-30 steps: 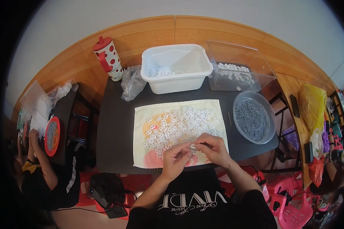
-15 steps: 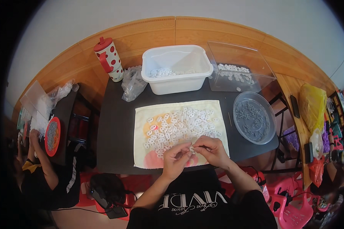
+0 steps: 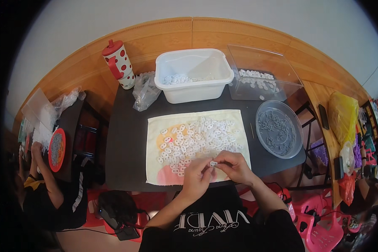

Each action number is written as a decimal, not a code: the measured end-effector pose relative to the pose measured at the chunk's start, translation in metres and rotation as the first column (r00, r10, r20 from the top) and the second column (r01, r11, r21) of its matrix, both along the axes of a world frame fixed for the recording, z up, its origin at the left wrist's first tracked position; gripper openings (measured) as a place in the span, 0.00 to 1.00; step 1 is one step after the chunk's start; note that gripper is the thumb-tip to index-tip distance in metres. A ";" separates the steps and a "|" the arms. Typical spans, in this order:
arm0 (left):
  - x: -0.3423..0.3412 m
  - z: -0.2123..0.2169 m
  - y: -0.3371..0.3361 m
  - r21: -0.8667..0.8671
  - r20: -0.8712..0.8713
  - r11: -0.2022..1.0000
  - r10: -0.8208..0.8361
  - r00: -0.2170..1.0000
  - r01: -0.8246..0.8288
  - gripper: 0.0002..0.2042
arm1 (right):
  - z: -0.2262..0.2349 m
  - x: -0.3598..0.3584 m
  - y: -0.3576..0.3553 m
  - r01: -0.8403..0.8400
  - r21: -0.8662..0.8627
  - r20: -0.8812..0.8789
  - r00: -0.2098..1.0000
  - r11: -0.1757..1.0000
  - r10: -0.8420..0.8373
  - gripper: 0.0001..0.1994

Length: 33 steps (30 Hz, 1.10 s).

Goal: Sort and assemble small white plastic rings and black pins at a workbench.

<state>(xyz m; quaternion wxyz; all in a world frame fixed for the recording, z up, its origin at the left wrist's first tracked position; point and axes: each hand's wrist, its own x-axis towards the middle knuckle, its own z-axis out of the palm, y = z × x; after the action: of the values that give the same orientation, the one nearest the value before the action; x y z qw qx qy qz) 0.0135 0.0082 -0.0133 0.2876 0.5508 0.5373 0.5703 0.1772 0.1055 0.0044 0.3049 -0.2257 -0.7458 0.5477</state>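
Note:
Between the fingertips of both hands is a small white oval plastic piece with two dark holes [image 3: 213,164]. My left hand [image 3: 197,175] is closed, its thumb and fingers pinching the piece's left side. Bent fingers of my right hand [image 3: 235,167] grip it from the right. Just beyond my hands, a spread-out heap of similar white two-holed pieces [image 3: 206,136] lies on a cream cloth [image 3: 155,126] with orange and pink patches. Whether a smaller part sits in the held piece is too small to tell.
Behind the cloth stand a white tub [image 3: 195,90] of white pieces and a clear box [image 3: 256,86]. A round clear dish [image 3: 300,138] of small grey parts sits right. A dotted tumbler [image 3: 124,67] and plastic bag [image 3: 145,94] stand left. Another person's hand [image 3: 37,148] works at the left table.
My left hand has turned and its fingers have drawn in closer to the right hand. The two-holed piece now shows plainly between the fingertips.

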 end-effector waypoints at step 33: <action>-0.012 0.014 0.005 0.051 -0.394 0.994 -0.071 0.916 0.099 0.10 | -0.003 0.003 -0.012 -0.014 0.694 0.071 0.996 0.720 -0.049 0.13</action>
<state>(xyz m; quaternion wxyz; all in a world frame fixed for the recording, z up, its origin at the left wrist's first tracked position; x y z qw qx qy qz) 0.0013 0.0128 0.0007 0.1794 0.6862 0.5392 0.4541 0.1801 0.0936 0.0010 0.3408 -0.1253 -0.9064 0.2159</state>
